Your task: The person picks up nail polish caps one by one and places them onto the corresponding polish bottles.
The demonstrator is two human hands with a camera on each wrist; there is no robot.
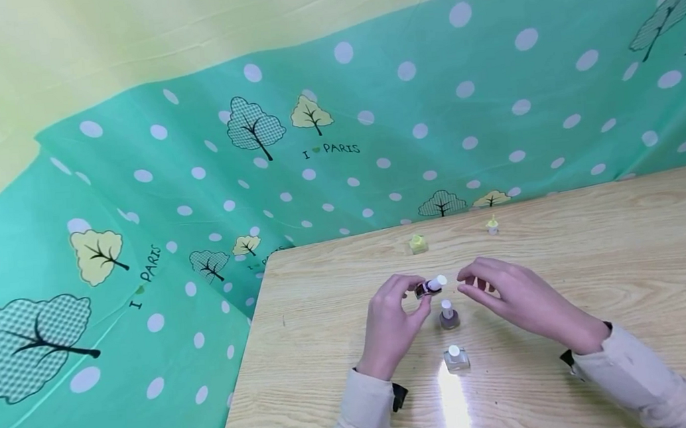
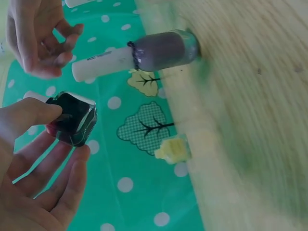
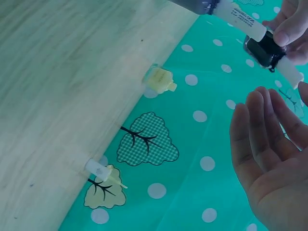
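Between thumb and fingers my left hand pinches a dark red nail polish bottle above the table, its white cap tilted toward the right. My right hand hovers just to the right of that cap, apart from it, fingers loosely bent with nothing between them. In the right wrist view its palm faces up, bare. Below the held bottle a mauve nail polish bottle with a white cap stands upright on the table. Nearer to me is a clear, pale nail polish bottle, also capped white.
Farther back stands an uncapped yellow nail polish bottle. To its right a white cap stands with its yellow-coated brush pointing up. The wooden table ends at a green dotted cloth behind and on the left.
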